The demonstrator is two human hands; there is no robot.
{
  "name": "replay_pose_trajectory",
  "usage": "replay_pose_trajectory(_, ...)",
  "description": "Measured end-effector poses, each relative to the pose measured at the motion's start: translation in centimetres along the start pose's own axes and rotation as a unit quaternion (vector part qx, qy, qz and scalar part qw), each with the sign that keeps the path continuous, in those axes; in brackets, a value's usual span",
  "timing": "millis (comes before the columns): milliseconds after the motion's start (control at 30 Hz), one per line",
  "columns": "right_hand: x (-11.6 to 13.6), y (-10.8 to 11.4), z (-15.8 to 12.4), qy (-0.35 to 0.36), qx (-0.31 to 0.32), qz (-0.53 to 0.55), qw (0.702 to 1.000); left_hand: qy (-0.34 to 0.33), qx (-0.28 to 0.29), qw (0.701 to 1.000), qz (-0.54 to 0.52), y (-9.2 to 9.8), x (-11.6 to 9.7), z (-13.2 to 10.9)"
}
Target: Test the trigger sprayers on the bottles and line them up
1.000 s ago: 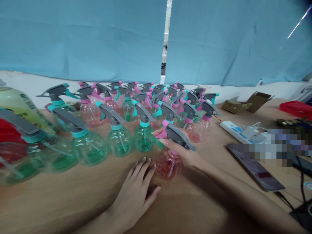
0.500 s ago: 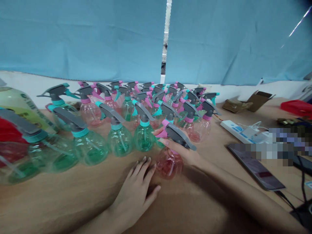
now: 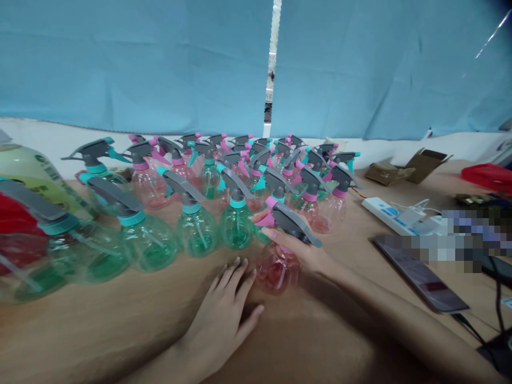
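My right hand [image 3: 298, 246] is wrapped round the neck of a pink spray bottle [image 3: 278, 269] with a grey trigger head, which stands upright on the brown table [image 3: 120, 325]. My left hand [image 3: 224, 314] lies flat on the table just left of that bottle, fingers stretched out, fingertips close to its base. Directly behind stand green spray bottles [image 3: 237, 221] in a front row, and several more pink and green ones [image 3: 280, 170] crowd further back.
Large green bottles [image 3: 76, 250] fill the left edge. A white power strip [image 3: 394, 216], a dark phone [image 3: 420, 274] with a cable, cardboard pieces [image 3: 424, 162] and a red item [image 3: 486, 178] lie on the right. A blue curtain [image 3: 160, 64] hangs behind.
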State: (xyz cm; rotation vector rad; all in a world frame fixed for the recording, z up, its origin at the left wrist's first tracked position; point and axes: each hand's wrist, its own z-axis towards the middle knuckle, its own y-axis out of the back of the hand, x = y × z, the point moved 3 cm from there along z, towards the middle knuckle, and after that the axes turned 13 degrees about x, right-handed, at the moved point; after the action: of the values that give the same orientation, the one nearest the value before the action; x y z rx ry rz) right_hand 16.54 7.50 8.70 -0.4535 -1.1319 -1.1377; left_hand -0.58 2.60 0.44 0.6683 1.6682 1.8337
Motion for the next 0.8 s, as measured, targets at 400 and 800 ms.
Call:
replay_pose_trajectory(400,-0.31,0.07,0.08,0.005,0.005,-0.013,1.0,0.002,-0.005,1.0,0.012,-0.21,0.03,-0.02)
replay_pose_trajectory(800,-0.01,0.29,0.16,-0.003,0.021,-0.043,0.999,-0.001,-0.008,1.0,0.007,-0.34,0.12,-0.08)
